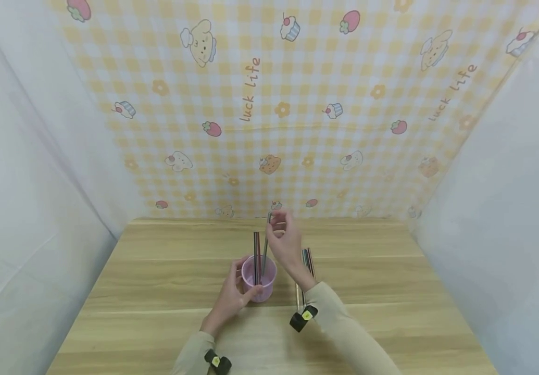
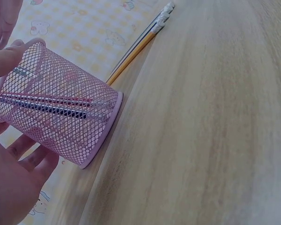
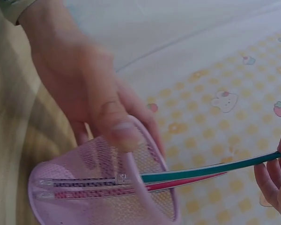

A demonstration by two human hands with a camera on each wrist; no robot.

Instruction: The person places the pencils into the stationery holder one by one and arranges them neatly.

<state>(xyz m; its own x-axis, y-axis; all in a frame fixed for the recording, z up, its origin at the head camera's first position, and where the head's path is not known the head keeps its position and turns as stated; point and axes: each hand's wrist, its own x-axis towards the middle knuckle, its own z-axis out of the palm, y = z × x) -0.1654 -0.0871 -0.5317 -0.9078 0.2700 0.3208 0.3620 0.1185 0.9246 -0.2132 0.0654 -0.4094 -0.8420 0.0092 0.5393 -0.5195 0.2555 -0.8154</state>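
Note:
A pink mesh pen cup (image 2: 61, 89) stands on the table, and my left hand (image 1: 232, 294) grips it round the side, thumb near the rim. Inside it lean a red pencil (image 3: 189, 183) and a dark pencil (image 1: 255, 255), their eraser ends down. Above the cup, my right hand (image 1: 285, 245) pinches the upper end of a green pencil (image 3: 201, 169) between thumb and fingers. The green pencil's metal-banded lower end is inside the cup, above the bottom where the other erasers rest.
Several more pencils (image 1: 310, 260) lie on the wooden table (image 1: 367, 265) to the right of the cup, partly hidden under my right forearm. A yellow checked cloth (image 1: 316, 67) hangs at the back, with white walls (image 1: 30, 172) on both sides.

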